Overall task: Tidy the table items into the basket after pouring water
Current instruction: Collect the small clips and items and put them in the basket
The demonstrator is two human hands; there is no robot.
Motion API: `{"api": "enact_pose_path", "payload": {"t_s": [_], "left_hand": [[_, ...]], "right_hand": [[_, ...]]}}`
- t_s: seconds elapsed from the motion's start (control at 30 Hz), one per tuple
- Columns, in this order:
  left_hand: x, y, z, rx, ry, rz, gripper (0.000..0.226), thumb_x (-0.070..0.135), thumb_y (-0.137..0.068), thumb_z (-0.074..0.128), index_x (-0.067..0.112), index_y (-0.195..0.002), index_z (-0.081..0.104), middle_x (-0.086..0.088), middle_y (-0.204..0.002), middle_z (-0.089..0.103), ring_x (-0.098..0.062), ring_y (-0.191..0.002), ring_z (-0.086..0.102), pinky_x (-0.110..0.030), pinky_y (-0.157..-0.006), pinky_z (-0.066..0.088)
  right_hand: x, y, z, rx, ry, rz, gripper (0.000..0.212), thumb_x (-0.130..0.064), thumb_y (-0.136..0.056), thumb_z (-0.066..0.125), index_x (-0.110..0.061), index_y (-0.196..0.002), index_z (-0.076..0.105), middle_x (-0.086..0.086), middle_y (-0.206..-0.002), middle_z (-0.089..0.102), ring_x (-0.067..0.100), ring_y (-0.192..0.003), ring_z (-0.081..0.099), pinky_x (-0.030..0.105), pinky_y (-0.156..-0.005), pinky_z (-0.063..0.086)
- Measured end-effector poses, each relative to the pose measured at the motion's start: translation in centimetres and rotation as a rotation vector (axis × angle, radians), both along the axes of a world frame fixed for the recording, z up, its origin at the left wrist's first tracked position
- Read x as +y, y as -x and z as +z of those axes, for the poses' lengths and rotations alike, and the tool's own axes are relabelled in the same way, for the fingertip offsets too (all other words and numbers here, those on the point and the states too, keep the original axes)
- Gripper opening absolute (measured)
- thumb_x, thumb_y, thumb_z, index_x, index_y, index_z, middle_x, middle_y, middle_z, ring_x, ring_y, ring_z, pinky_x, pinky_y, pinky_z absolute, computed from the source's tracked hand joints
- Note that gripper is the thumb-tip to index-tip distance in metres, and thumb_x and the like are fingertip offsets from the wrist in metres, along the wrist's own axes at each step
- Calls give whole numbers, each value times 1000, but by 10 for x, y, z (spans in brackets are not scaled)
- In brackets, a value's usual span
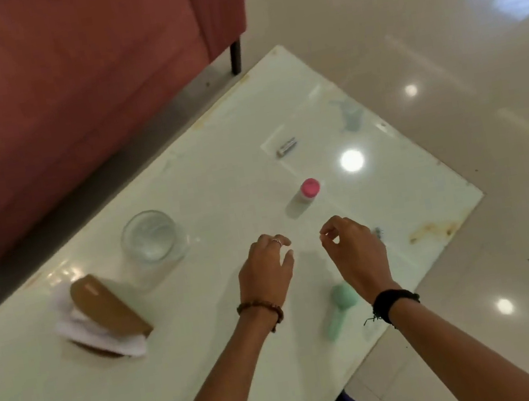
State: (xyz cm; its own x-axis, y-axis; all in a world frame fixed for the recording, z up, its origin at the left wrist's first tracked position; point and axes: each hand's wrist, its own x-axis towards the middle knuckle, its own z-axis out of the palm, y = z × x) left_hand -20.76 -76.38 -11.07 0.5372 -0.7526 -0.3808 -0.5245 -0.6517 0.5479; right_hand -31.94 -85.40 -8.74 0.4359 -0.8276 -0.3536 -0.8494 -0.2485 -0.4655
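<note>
Two bare hands hover over a glossy white tabletop [213, 364] that runs slantwise through the view, its far corner pointing toward a shiny tiled floor [435, 17] on the right and a red sofa [66, 93] close along its left edge. The widest bare stretch lies in the near left part and across the middle, between the hands and the far corner. The left hand [267, 269], with a ring and a beaded wristband, is loosely curled with fingers apart, holding nothing. The right hand [355, 248], with a dark wristband, has thumb and forefinger nearly meeting; whether they pinch anything cannot be told. Neither hand touches any item. Just beyond them stands a small white bottle [304, 197] with a pink cap. A glass of water [153, 240] stands to the left, and nearer the left edge a brown holder with white napkins [107, 312]. A mint green handled item [341, 309] lies under the right wrist, near the right edge. A small tube [286, 147] lies farther off. No basket is in view.
</note>
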Motion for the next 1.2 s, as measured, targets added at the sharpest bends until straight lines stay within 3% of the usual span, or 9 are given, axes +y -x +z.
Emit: {"api": "enact_pose_path", "payload": {"t_s": [0.33, 0.43, 0.53, 0.67, 0.73, 0.9, 0.97, 1.07, 1.2], "left_hand": [[-139, -61, -36, -301, -84, -270, 61, 6, -88, 44, 26, -142, 25, -11, -152, 20, -32, -129, 34, -47, -98, 40], [-165, -66, -48, -279, -114, -288, 55, 12, -89, 46, 25, -140, 30, -12, -145, 29, -33, -125, 36, -46, -95, 40], [-181, -63, -55, -328, -43, -237, 43, 4, -88, 39, 16, -129, 42, -19, -120, 44, -35, -109, 44, -41, -74, 39], [-180, -59, -55, -255, 2, -124, 45, 0, -85, 38, 17, -127, 41, -21, -111, 47, -34, -92, 49, -35, -68, 33], [-160, -55, -51, -178, 63, -46, 52, 1, -84, 42, 23, -131, 37, -18, -105, 50, -31, -87, 50, -33, -68, 34], [-70, -30, -16, 104, 312, 242, 55, 6, -84, 57, 22, -133, 38, -5, -78, 56, -21, -67, 55, -31, -68, 46], [-19, -17, 2, 156, 365, 341, 51, 11, -84, 60, 23, -130, 41, 4, -68, 56, -13, -58, 56, -20, -62, 48], [59, 4, 24, 345, 375, 471, 48, 9, -83, 60, 28, -125, 45, 5, -77, 61, -6, -68, 63, -13, -64, 51], [157, 15, 42, 383, 317, 665, 46, 8, -80, 64, 32, -116, 50, 10, -80, 60, 6, -70, 59, -2, -56, 44]], "right_hand": [[-60, 53, -34, 135, -33, -119, 33, -10, -86, 54, -16, -119, 51, 6, -110, 46, 22, -87, 52, 27, -55, 37], [-62, 59, -44, 70, -80, -172, 35, -3, -86, 51, -13, -119, 50, 6, -109, 44, 23, -78, 54, 27, -55, 37], [-58, 63, -51, -18, -92, -215, 33, 2, -86, 46, -10, -116, 52, 4, -103, 42, 23, -68, 52, 25, -51, 36], [-55, 62, -48, -139, -150, -259, 25, 0, -88, 48, -10, -110, 55, 2, -99, 46, 27, -79, 59, 27, -59, 47], [-49, 60, -41, -254, -210, -311, 18, -2, -88, 52, -9, -103, 59, 4, -99, 49, 25, -84, 60, 38, -69, 56], [-8, 46, -8, -495, -277, -365, 11, -6, -86, 64, -17, -89, 63, -2, -95, 56, 10, -80, 64, 13, -57, 52], [20, 33, 8, -534, -296, -340, 14, -6, -84, 67, -18, -87, 64, -2, -94, 59, 2, -74, 63, 8, -55, 49], [65, 13, 26, -557, -315, -234, 20, -4, -82, 68, -23, -83, 64, -1, -91, 62, -3, -73, 64, 4, -55, 46], [139, -17, 43, -510, -379, -76, 21, -10, -80, 71, -30, -81, 64, -9, -90, 67, -1, -78, 64, 5, -61, 46]]}}
